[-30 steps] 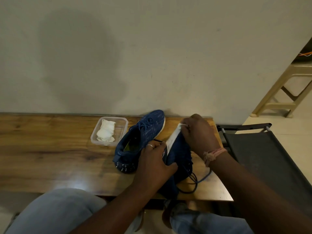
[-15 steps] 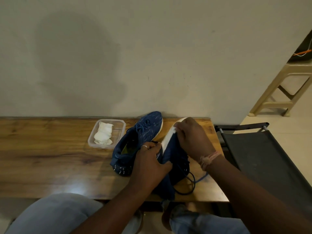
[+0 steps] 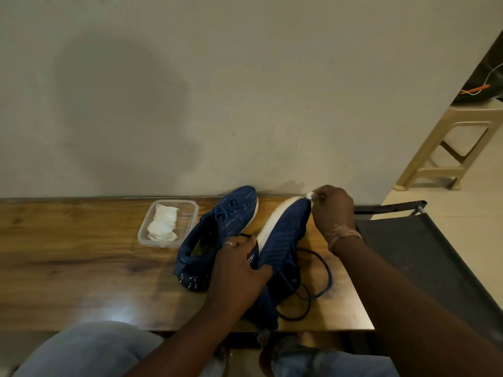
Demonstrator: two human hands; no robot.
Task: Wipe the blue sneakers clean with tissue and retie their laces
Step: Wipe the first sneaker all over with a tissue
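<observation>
The left hand [image 3: 239, 265] is gripping the near shoe [image 3: 280, 248], tipped on its side on the surface [image 3: 81, 268]. Its loose lace [image 3: 318, 284] is hanging close and could snag. Farther off, right fingers [image 3: 319, 195] are pinching a tissue [image 3: 309, 195] at the toe; it might tear.

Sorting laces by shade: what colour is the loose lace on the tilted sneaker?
Dark blue lace, clearest in the head view.
</observation>
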